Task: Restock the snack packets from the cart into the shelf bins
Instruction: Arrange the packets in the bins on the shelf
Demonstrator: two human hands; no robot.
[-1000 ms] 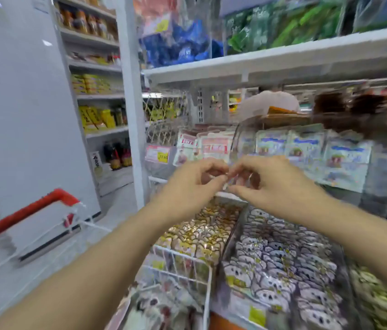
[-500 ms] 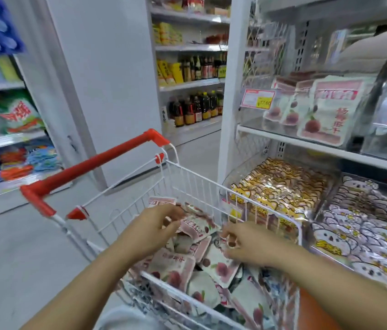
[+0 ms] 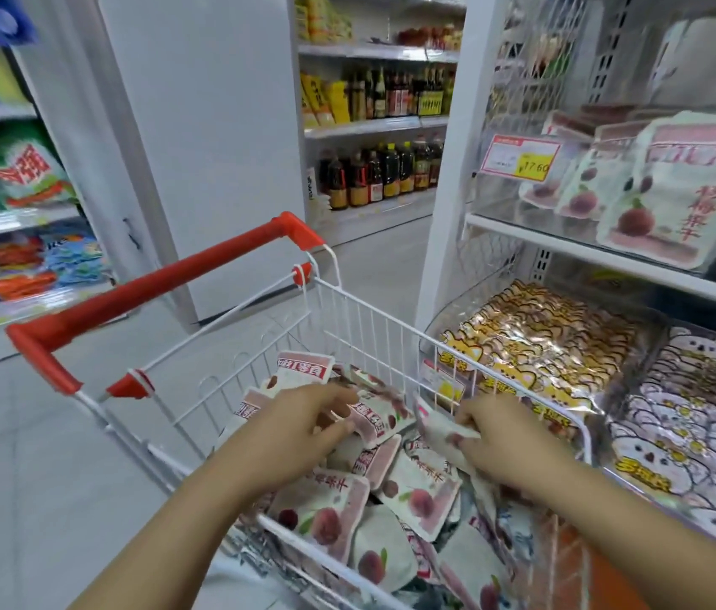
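Note:
A white wire cart with a red handle holds several white-and-pink snack packets printed with red fruit. My left hand is inside the cart, fingers closed on one packet near the top of the pile. My right hand grips another packet by its edge beside the cart's right wall. The same packets stand in a clear shelf bin up at the right.
Below that shelf, two clear bins hold gold packets and white cartoon packets. A price tag hangs on the shelf bin front. A white pillar, bottle shelves and the aisle floor lie to the left.
Both hands left the upper shelf bin and came down into the cart; the view swung left and down. Each hand has since closed on a packet.

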